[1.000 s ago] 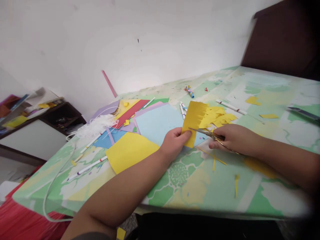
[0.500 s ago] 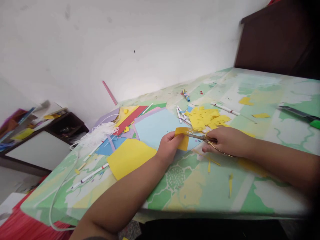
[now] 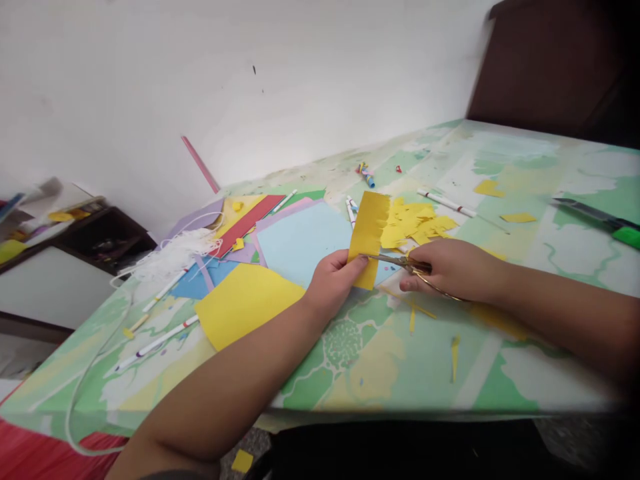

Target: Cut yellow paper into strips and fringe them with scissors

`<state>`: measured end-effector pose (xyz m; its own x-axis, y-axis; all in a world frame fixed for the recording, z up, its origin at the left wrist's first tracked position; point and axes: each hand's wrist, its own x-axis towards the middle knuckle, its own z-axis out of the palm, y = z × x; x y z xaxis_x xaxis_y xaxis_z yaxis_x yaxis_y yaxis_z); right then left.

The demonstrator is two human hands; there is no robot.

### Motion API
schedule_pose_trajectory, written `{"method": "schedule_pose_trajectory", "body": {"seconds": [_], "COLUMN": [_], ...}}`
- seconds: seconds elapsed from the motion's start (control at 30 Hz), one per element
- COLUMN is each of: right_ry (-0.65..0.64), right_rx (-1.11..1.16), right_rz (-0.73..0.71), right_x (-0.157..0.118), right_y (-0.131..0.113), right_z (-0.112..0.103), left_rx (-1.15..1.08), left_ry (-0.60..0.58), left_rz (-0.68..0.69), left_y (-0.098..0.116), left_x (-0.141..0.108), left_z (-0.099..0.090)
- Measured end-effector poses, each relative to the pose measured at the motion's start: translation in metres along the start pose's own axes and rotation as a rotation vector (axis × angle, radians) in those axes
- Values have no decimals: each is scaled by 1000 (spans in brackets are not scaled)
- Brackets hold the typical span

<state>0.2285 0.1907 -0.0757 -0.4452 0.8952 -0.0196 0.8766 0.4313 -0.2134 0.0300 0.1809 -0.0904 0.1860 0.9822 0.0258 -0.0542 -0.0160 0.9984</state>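
Observation:
Between the thumb and fingers of my left hand [image 3: 331,283] is a yellow paper strip [image 3: 369,223], held upright, its right edge cut into a fringe. My right hand [image 3: 453,268] grips gold-coloured scissors [image 3: 407,263], whose blades reach the strip's right edge near my left thumb. Behind the strip lies a pile of cut yellow paper pieces [image 3: 417,223]. A light blue sheet [image 3: 305,243] rests beyond my left hand, and a larger yellow sheet [image 3: 247,303] lies by my left forearm.
White string [image 3: 183,253] is heaped at the left of the patterned tablecloth [image 3: 350,393]. Several white markers [image 3: 447,203] are scattered about. A box cutter with a green part [image 3: 600,217] lies at the right. A dark cabinet [image 3: 555,73] stands behind, and a low shelf [image 3: 45,287] at left.
The yellow strip now stands upright in my left hand, showing its fringed edge, where before it was bent over. The scissors' tips still meet it. The whole view has shifted slightly.

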Motion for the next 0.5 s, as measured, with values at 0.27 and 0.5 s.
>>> {"method": "schedule_pose_trajectory", "body": {"seconds": [0.27, 0.5], "right_ry": [15, 1], "right_rx": [7, -14], "right_rz": [-33, -41], "right_x": [-1, -1], "right_y": [1, 2], "right_z": [0, 1], "left_rx": [-9, -103], "left_ry": [-32, -22], "left_rz": [-6, -25], "left_y": [1, 2], "left_x": [0, 1], "left_z": [-2, 0]}}
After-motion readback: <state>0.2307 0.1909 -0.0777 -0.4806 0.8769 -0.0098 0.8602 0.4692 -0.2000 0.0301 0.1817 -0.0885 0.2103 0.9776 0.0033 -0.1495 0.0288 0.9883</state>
